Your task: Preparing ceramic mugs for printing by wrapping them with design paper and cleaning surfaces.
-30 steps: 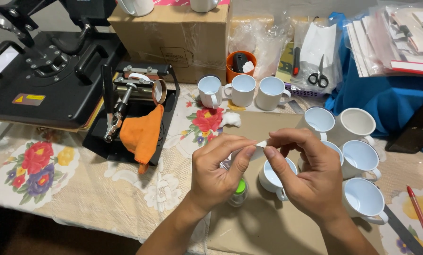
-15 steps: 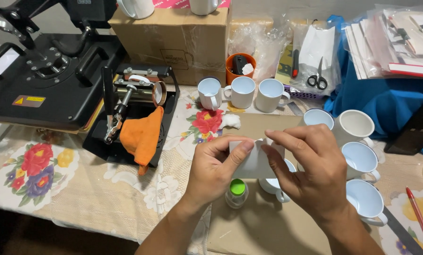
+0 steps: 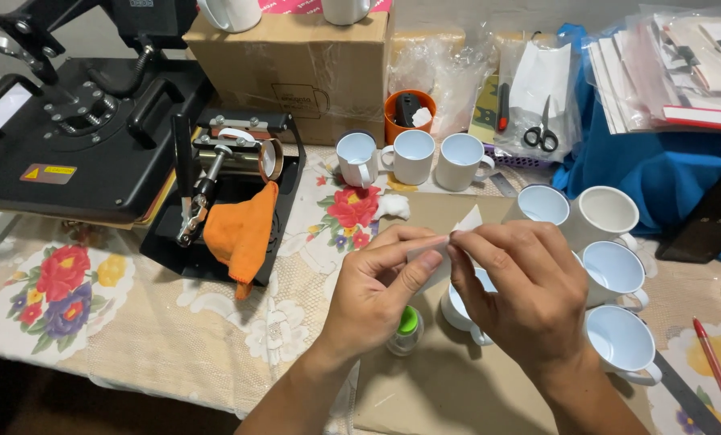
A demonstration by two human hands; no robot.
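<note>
My left hand [image 3: 381, 290] and my right hand [image 3: 522, 286] meet at the fingertips over the table, both pinching a small white sheet of paper [image 3: 467, 221], held upright between them. Only its top corner and a strip near my left thumb show. Right below the hands stands a white mug [image 3: 461, 304], mostly hidden. A small bottle with a green cap [image 3: 406, 326] stands under my left wrist.
Several white mugs stand at the right [image 3: 614, 274] and in a row behind [image 3: 413, 157]. A black heat press [image 3: 78, 137] and a mug press with an orange cloth [image 3: 244, 229] fill the left. Cardboard box [image 3: 296, 68], scissors [image 3: 542, 129], red pen [image 3: 719, 379].
The paper was held flat and wide between my hands half a second ago. Now my fingertips have closed together over it, and it shows as a narrow folded piece.
</note>
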